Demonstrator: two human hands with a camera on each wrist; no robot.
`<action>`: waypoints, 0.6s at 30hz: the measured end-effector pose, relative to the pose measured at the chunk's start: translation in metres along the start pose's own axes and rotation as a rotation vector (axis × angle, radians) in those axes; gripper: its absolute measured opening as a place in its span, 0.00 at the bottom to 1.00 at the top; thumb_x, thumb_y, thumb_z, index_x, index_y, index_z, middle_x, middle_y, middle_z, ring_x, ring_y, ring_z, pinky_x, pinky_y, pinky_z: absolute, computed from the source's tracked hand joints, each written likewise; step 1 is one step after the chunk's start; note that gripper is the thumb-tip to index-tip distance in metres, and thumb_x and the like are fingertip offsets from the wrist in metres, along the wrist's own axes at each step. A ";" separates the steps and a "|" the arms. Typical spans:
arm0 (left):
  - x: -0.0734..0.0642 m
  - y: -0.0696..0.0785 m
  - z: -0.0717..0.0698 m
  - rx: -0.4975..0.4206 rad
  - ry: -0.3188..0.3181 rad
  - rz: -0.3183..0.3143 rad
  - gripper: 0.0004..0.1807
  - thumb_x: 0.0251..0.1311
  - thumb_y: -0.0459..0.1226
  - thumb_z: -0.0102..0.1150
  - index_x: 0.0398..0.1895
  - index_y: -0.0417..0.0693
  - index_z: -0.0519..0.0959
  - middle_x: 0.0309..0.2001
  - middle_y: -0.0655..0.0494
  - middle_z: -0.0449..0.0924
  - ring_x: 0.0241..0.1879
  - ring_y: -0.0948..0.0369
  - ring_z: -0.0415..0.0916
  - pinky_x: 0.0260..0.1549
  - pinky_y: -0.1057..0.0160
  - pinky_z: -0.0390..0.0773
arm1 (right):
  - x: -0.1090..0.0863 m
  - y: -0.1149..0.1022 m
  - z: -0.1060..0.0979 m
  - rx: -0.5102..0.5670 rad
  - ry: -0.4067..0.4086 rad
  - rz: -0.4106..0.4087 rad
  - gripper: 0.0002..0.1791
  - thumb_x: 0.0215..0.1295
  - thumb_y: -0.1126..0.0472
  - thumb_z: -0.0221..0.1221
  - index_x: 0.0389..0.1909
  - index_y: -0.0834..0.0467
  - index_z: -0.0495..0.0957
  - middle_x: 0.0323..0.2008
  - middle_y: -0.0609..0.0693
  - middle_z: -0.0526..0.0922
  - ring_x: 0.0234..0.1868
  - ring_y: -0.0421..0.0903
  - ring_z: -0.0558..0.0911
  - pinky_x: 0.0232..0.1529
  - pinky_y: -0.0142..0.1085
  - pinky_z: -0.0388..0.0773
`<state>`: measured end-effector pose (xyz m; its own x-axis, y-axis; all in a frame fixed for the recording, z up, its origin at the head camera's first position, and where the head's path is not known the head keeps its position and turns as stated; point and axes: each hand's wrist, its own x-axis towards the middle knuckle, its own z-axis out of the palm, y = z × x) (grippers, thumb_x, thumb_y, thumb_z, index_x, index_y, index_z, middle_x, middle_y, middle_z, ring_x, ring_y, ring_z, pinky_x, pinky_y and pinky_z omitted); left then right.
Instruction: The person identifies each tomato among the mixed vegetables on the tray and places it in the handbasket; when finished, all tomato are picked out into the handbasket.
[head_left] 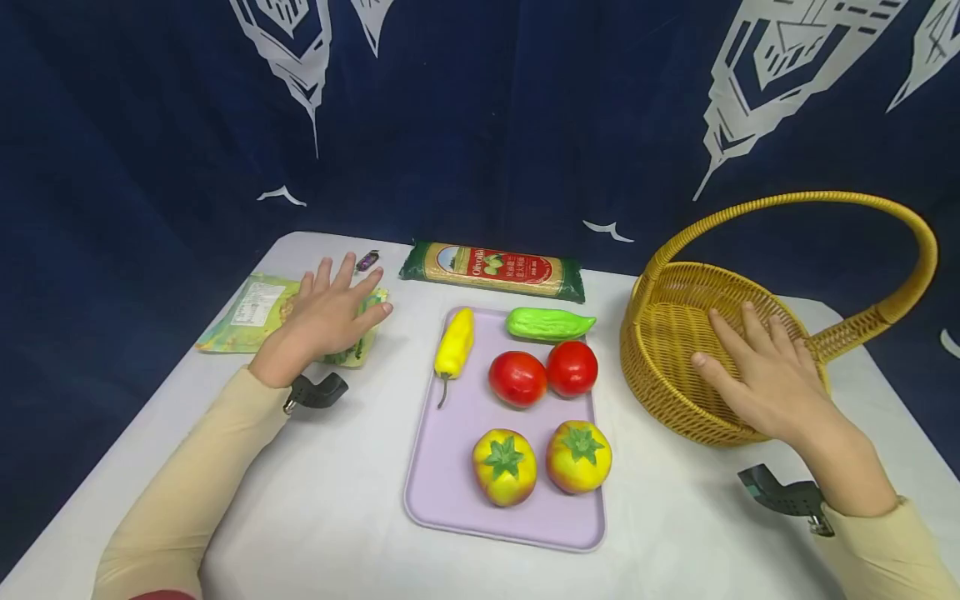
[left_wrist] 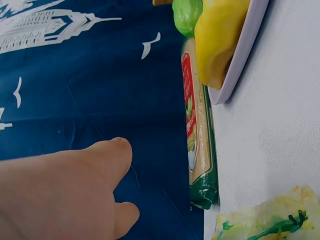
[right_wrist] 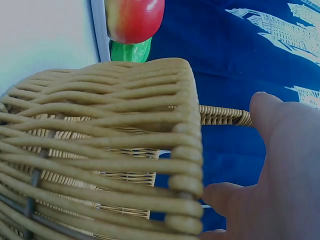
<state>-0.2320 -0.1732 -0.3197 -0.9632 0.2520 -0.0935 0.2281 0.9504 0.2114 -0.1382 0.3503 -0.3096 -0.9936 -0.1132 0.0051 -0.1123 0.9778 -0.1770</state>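
Observation:
My left hand (head_left: 324, 310) is spread, palm down, over a yellow-green food packet (head_left: 255, 312) at the table's left. Beside its fingertips lies a small purple wrapped candy (head_left: 367, 261). At the right, my right hand (head_left: 776, 383) reaches over the near rim of a woven wicker basket (head_left: 675, 400), fingers spread and holding nothing. The basket's tall handle (head_left: 795, 198) arches above that hand. In the right wrist view the basket's woven side (right_wrist: 100, 140) fills much of the picture, with the thumb close to the rim.
Between the hands, a lilac tray (head_left: 442, 492) bears a yellow pepper (head_left: 455, 346), a green vegetable (head_left: 549, 324), two red tomatoes (head_left: 517, 379) and two yellow fruits with green leaf tops (head_left: 505, 468). Behind it lies a spaghetti pack (head_left: 491, 271). A dark blue curtain (head_left: 465, 125) hangs at the back.

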 end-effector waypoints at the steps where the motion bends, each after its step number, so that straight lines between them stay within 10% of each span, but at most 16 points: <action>1: 0.000 0.000 0.000 0.001 0.001 0.001 0.39 0.76 0.60 0.36 0.83 0.53 0.50 0.82 0.34 0.30 0.80 0.29 0.25 0.76 0.28 0.32 | 0.000 0.000 0.000 0.000 0.002 0.000 0.43 0.78 0.35 0.41 0.82 0.55 0.42 0.79 0.74 0.32 0.75 0.83 0.33 0.66 0.82 0.34; 18: -0.007 0.005 0.009 0.025 0.033 0.085 0.38 0.74 0.57 0.45 0.81 0.52 0.55 0.82 0.34 0.37 0.80 0.28 0.30 0.75 0.26 0.36 | -0.004 -0.008 -0.001 0.014 0.051 -0.064 0.42 0.78 0.39 0.45 0.82 0.56 0.47 0.80 0.74 0.36 0.77 0.81 0.39 0.70 0.79 0.37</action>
<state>-0.2225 -0.1687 -0.3272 -0.9441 0.3266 -0.0442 0.3127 0.9301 0.1926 -0.1338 0.3432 -0.3072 -0.9838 -0.1663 0.0672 -0.1762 0.9661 -0.1889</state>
